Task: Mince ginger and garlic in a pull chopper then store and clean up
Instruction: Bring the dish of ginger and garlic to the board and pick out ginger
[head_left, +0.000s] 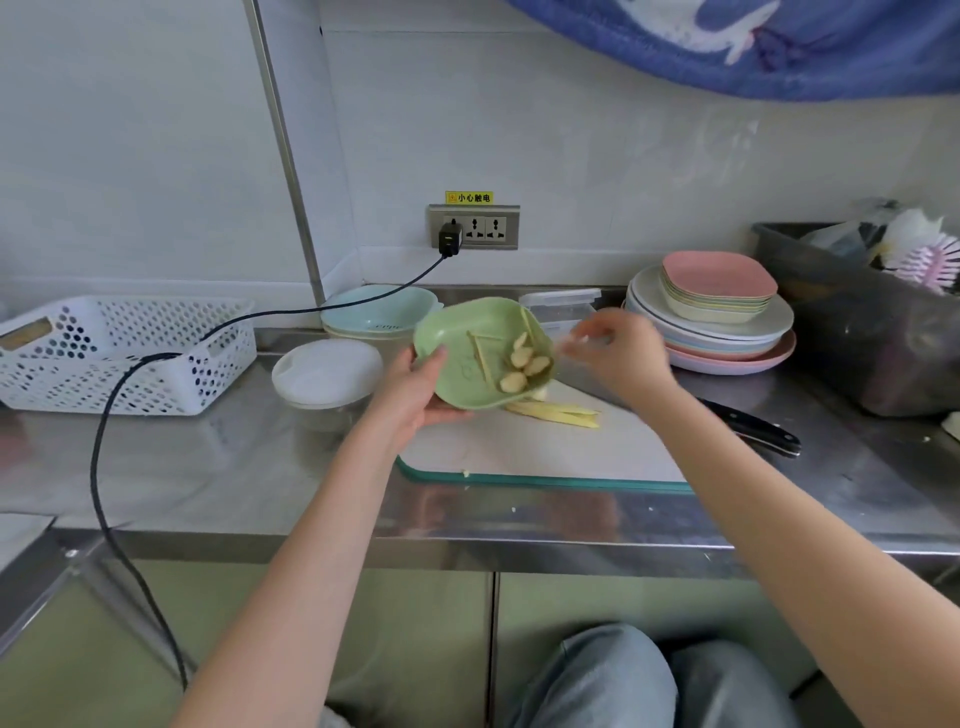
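Green dish (470, 358) w/ garlic (522, 366) & ginger strips is gripped tilted in left hand (415, 387) over the board (545, 447), right hand (621, 353) blurred, grip state unclear; loading step judged underway, next the chopper (326, 376), left of board, needs opening.

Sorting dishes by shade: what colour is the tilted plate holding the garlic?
Light green plate, seen in the head view.

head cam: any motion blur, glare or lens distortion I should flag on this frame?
Head view: right hand smeared by motion blur, fingers indistinct; left hand and green dish fairly sharp. Steel counter shows soft reflections, no hard glare. Wide-angle bending curves the wall post and counter edge. Lighting even, shadows weak.
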